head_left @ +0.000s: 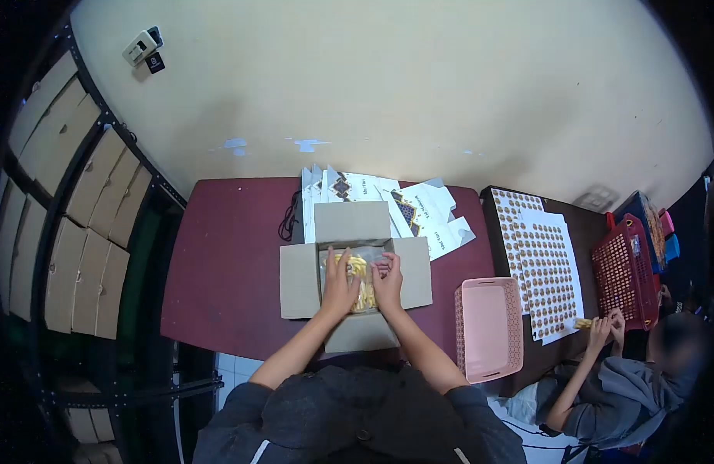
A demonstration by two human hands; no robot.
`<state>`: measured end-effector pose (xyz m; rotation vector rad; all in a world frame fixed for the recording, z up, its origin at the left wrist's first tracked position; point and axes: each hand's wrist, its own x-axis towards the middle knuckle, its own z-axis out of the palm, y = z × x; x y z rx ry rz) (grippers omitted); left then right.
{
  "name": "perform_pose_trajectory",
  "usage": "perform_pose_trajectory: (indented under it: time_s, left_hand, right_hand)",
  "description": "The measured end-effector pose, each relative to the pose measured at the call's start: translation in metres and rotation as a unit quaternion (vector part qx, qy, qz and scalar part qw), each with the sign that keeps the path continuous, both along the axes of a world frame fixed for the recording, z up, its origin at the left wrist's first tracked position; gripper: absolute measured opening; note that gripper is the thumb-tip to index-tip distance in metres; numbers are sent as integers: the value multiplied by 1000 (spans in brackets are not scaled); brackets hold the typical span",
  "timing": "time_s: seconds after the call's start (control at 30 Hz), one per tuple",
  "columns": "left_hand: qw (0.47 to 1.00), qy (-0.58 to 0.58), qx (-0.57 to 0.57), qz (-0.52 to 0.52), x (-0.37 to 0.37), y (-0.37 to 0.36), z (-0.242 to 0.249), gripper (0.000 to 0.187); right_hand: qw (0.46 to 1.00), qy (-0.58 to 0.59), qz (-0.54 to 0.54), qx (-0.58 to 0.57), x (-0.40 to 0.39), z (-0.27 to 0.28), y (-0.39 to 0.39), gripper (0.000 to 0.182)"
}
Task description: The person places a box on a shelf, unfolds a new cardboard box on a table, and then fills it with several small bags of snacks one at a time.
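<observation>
An open cardboard box (356,220) stands on the table in front of me, its flaps folded outward. Inside lie clear plastic packets of yellow, stick-like pieces (364,294); what exactly the pieces are is too small to tell. My left hand (339,284) reaches into the box with its fingers stretched over the packets on the left. On the other side my right hand (387,284) rests against the packets near the right wall, its fingers bent but apart. Parts of the packets are hidden under both hands.
Flat printed white cartons (430,216) lie behind the box on the maroon table (225,255). A pink basket (489,282) stands to the right. Sticker sheets (550,271) and a red basket (616,259) are beyond it, near a co-worker (604,406) holding a small yellow packet. Shelved boxes (86,271) stand left.
</observation>
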<state>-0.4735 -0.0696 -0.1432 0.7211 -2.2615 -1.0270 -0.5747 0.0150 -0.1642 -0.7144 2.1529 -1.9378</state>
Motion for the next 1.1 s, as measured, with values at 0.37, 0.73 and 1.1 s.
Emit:
perform_pose_trajectory:
  time_s: [0.37, 0.73, 1.1]
  left_hand:
    - [981, -60, 56, -174, -28, -45, 30, 13]
    - [964, -35, 110, -241, -3, -46, 51, 10]
    - [971, 2, 67, -231, 22, -53, 108, 5]
  right_hand:
    - [998, 15, 48, 24, 8, 32, 12, 15]
    - [987, 75, 127, 64, 16, 49, 29, 14]
    - [987, 54, 146, 48, 47, 90, 45, 13]
